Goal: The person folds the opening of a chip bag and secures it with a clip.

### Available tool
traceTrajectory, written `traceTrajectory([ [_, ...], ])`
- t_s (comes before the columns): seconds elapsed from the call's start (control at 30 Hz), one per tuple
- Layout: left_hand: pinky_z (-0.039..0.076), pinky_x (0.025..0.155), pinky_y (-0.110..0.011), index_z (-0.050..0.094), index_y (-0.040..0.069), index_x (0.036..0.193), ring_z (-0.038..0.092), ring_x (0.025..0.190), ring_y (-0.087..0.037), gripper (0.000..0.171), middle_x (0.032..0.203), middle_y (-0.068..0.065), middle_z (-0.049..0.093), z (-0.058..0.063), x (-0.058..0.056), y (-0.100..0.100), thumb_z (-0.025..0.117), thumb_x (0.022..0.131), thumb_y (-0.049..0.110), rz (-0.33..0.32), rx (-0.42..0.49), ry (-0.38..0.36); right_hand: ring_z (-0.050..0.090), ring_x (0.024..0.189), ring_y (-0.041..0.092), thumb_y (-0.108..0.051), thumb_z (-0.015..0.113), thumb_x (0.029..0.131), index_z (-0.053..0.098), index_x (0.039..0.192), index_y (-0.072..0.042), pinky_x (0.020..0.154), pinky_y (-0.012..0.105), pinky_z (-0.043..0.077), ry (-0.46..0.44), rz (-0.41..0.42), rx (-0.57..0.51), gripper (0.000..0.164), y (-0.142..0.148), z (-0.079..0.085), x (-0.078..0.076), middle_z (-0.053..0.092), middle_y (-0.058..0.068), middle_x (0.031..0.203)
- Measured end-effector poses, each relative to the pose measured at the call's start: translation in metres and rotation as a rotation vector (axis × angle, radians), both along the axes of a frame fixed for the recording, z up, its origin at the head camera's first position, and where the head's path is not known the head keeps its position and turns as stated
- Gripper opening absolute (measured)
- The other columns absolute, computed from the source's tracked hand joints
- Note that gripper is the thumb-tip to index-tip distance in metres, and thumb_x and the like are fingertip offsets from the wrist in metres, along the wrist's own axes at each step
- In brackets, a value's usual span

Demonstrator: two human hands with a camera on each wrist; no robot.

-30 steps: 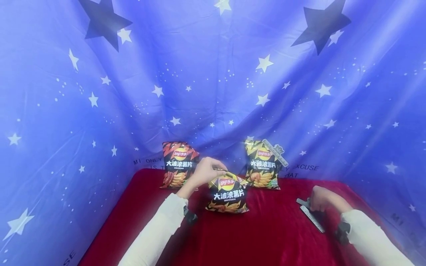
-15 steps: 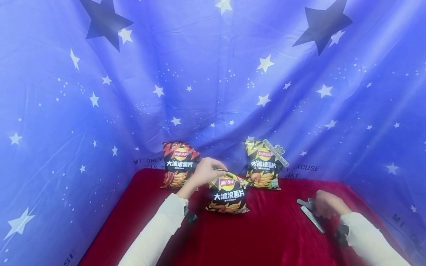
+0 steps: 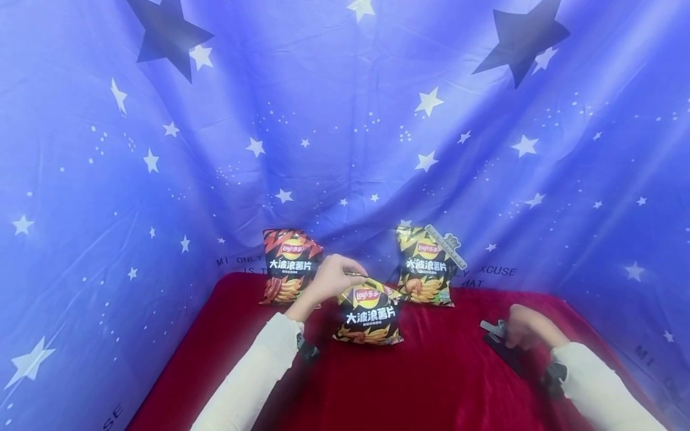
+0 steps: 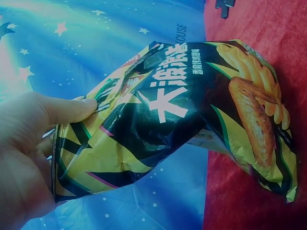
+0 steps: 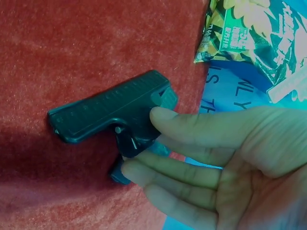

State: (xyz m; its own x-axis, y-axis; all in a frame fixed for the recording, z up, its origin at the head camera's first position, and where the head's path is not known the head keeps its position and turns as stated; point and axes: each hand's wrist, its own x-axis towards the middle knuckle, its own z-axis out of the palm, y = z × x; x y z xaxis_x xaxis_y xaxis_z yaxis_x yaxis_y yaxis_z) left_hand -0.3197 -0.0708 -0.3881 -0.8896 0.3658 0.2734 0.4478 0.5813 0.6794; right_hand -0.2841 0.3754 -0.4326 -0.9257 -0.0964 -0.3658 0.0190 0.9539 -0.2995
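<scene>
My left hand pinches the top edge of a black-and-yellow bag of potato chips, which stands on the red cloth. In the left wrist view, the thumb presses on the folded top of the chip bag, its other fingers mostly hidden behind. On the right side, my right hand holds a dark bag clip with ruler-like marks along its bar. The thumb rests at the clip's handle, fingers curled on the lower part. Apart from the bag, the clip is low over the cloth.
Behind on the left stands a red-and-black chip bag, partly hidden by my left hand. Back right, a yellow-and-black chip bag carries a pale clip on its top corner. A blue starry curtain surrounds the red cloth.
The clip in my right hand has tilted, so its bar, pale before, now looks dark. My left hand and its chip bag stay in place.
</scene>
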Motion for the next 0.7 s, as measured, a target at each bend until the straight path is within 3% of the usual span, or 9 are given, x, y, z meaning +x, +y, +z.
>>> traceTrajectory([
  [0.07,0.056,0.095,-0.038,0.082,0.016,0.097,0.073,0.102,-0.019,0.010,0.098,0.001,0.080,0.0002,-0.0002,0.0000,0.080,0.087,0.016,0.002,0.000,-0.002,0.066,0.057,0.017,0.004,0.076,0.073,0.059,0.065,-0.005,0.054,0.028,0.057,-0.034,-0.058,-0.045,0.021,-0.0021,0.0004,-0.0016,0.065,0.009,0.059],
  [0.2,0.056,0.096,-0.038,0.082,0.016,0.096,0.072,0.103,-0.019,0.010,0.098,0.001,0.080,0.0009,-0.0003,0.0003,0.080,0.086,0.017,0.002,0.000,0.000,0.071,0.064,0.025,0.001,0.080,0.076,0.063,0.075,0.003,0.061,0.038,0.062,-0.061,-0.093,-0.046,0.017,-0.0045,0.0004,-0.0046,0.070,0.016,0.066],
  [0.5,0.056,0.095,-0.038,0.082,0.017,0.096,0.072,0.102,-0.019,0.010,0.098,0.002,0.080,0.0009,0.0005,-0.0001,0.080,0.087,0.017,0.001,-0.001,-0.009,0.065,0.054,0.018,0.001,0.080,0.076,0.055,0.065,-0.007,0.055,0.033,0.059,-0.027,-0.121,-0.120,0.028,-0.0038,-0.0050,0.0022,0.064,0.011,0.059],
  [0.7,0.055,0.096,-0.038,0.082,0.017,0.096,0.072,0.103,-0.020,0.010,0.098,0.001,0.080,0.0021,0.0015,0.0001,0.080,0.087,0.017,0.013,-0.002,-0.017,0.073,0.062,0.029,-0.001,0.077,0.080,0.056,0.072,0.001,0.061,0.042,0.063,-0.050,-0.140,-0.121,0.022,-0.0047,-0.0059,0.0021,0.067,0.016,0.066],
])
